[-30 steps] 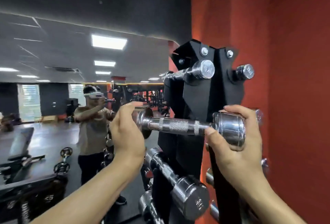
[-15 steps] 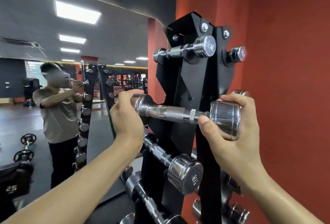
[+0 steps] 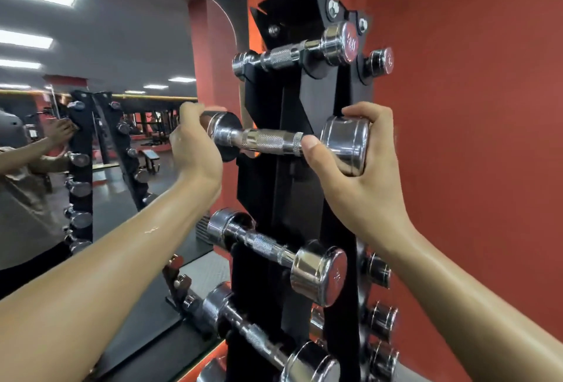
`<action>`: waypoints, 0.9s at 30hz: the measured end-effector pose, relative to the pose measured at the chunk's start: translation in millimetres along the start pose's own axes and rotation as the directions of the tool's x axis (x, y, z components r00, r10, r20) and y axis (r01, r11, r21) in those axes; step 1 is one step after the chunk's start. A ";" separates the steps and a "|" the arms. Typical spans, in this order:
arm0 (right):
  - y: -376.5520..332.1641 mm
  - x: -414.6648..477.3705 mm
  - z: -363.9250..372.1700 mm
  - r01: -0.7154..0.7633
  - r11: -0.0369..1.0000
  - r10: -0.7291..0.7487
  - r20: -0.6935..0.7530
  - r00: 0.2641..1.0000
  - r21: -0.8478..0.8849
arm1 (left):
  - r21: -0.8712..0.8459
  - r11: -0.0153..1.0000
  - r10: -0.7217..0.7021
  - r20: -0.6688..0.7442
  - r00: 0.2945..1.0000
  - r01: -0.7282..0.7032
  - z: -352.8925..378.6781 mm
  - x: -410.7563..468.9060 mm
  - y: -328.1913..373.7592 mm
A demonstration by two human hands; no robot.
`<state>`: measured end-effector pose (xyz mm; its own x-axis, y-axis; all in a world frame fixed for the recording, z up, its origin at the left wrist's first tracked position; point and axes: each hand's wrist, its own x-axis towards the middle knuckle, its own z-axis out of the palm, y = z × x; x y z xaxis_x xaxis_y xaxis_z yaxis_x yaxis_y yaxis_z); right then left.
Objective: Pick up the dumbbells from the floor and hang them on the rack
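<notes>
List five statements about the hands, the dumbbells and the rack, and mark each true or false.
1. The left hand and right hand each grip one head of the shiny chrome dumbbell. True.
2. The tall black steel rack stands by the red wall. True.
3. The rack's top level is empty. False: a second chrome dumbbell rests there.
4. The held dumbbell points straight up. False: it lies roughly level across the rack's front.
5. A wall mirror hangs to the right of the rack. False: the mirror is on its left.
</notes>
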<state>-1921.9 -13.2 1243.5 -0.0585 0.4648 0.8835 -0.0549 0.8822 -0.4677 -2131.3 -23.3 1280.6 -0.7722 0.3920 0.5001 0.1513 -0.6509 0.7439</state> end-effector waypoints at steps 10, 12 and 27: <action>17.1 -6.2 1.4 0.029 0.965 -0.021 0.033 0.999 -0.262 | 0.127 0.956 -0.284 0.197 0.938 0.263 4.2 11.6 -37.6; 17.3 -6.9 0.6 0.038 0.971 -0.027 0.051 0.998 -0.235 | 0.100 0.966 -0.256 0.207 0.944 0.240 1.1 11.2 -41.9; 0.6 -32.7 -10.1 -0.143 0.981 0.151 0.059 0.987 -0.129 | 0.020 0.858 -0.499 0.265 0.825 0.513 -14.5 -2.1 -42.7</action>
<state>-1910.0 -27.1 1214.6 -0.1249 0.5874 0.7996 0.0832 0.8092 -0.5816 -2145.1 -5.8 1241.4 -0.5493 0.8204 0.1589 -0.2538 -0.3450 0.9036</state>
